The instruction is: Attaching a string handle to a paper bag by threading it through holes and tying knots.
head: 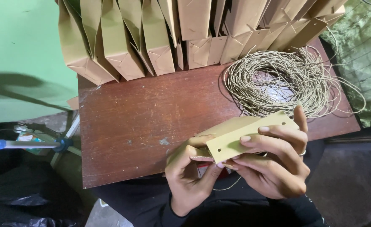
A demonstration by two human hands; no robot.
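The right hand's fingers [273, 138] are clamped over the top edge of a folded paper bag [246, 134], thumb hidden behind it, holding it tilted above the near edge of the tabletop [143, 122]. The left hand [189, 176] pinches the bag's lower corner between thumb and forefinger, beside a small punched hole [220, 149]; a second hole shows near the far end of the same flap. A thin cord [227, 185] hangs slack below the hands, and both hands look closed on the bag.

The bag appears light, thin and fairly stiff along its folded top band, but it should crease or tear readily near the holes. The firm double-layered band is likely the best place to take hold, fingers flat, clear of the holes. The cord looks limp and rough enough not to slip.

Behind the hands, a loose coil of twine [278, 82] lies on the tabletop, well apart. A row of standing bags [160, 38] leans along the far edge. A green wall [21, 50] lies to the left.
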